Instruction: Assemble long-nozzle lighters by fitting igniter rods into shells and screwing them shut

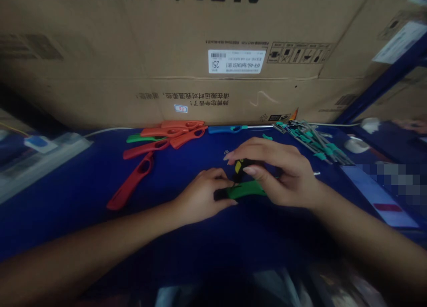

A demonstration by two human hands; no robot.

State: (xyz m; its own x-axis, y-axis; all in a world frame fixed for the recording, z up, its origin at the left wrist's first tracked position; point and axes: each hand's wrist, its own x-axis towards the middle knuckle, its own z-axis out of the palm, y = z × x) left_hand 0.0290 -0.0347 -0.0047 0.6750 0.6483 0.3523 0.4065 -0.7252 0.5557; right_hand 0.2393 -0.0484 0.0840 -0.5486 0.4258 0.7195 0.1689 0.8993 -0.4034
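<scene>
My left hand is closed round the black end of a green plastic handle lying on the blue table. My right hand curls over the other end of the same handle. Its fingers pinch a small black part with a yellow button just above the handle. Both hands meet at the table's middle.
Several red and orange plastic handles, a green one and a blue one lie at the back left. A heap of metal rods with teal parts sits at the back right. A big cardboard box walls the back.
</scene>
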